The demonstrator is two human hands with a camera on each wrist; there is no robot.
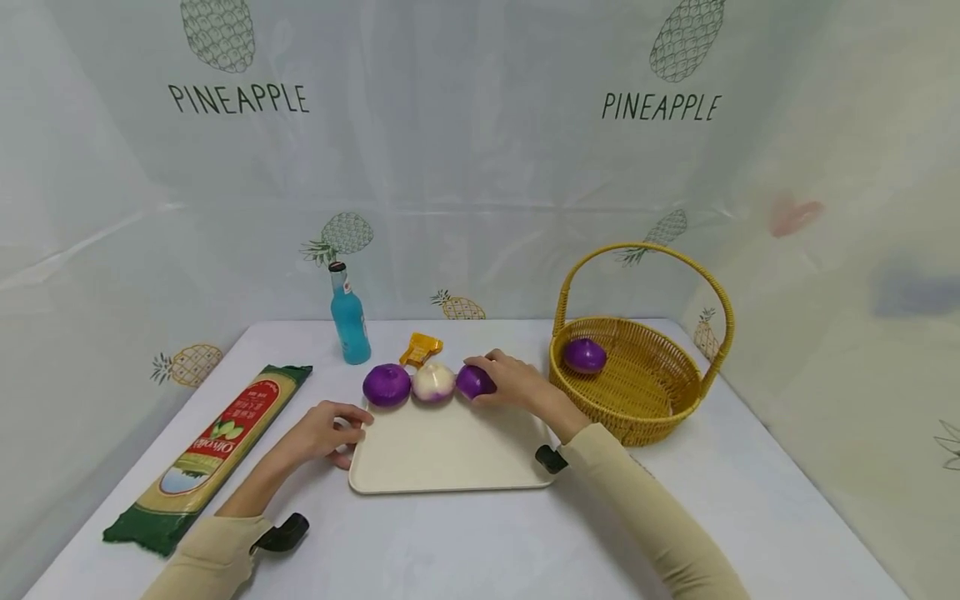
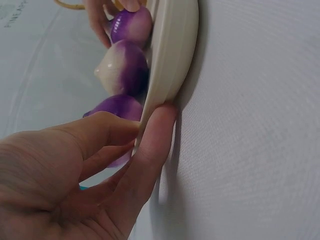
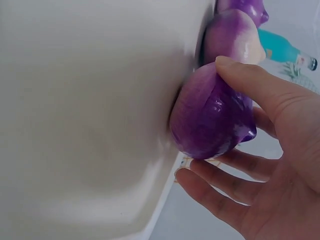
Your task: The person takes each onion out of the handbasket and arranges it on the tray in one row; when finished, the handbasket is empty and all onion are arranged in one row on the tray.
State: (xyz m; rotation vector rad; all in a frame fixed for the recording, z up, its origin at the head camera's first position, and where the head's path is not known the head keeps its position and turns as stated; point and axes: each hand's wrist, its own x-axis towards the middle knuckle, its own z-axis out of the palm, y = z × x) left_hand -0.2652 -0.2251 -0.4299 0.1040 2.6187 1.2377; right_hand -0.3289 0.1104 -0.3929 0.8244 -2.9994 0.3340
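Note:
A cream tray (image 1: 450,458) lies on the table. My left hand (image 1: 324,433) pinches its left rim, with the thumb (image 2: 159,132) against the outer side in the left wrist view. Along the tray's far edge stand a purple onion (image 1: 387,385), a white-and-purple onion (image 1: 433,382) and a second purple onion (image 1: 476,381), side by side in a row. That rightmost onion is in my right hand (image 1: 513,385). The right wrist view shows the thumb lying on the held onion (image 3: 210,115) and the fingers curved around its other side.
A yellow wicker basket (image 1: 637,429) with a tall handle stands at the right, holding another purple onion (image 1: 585,356). Behind the tray are an orange wrapped packet (image 1: 422,349) and a blue bottle (image 1: 349,325). A long green-and-red package (image 1: 217,450) lies at the left.

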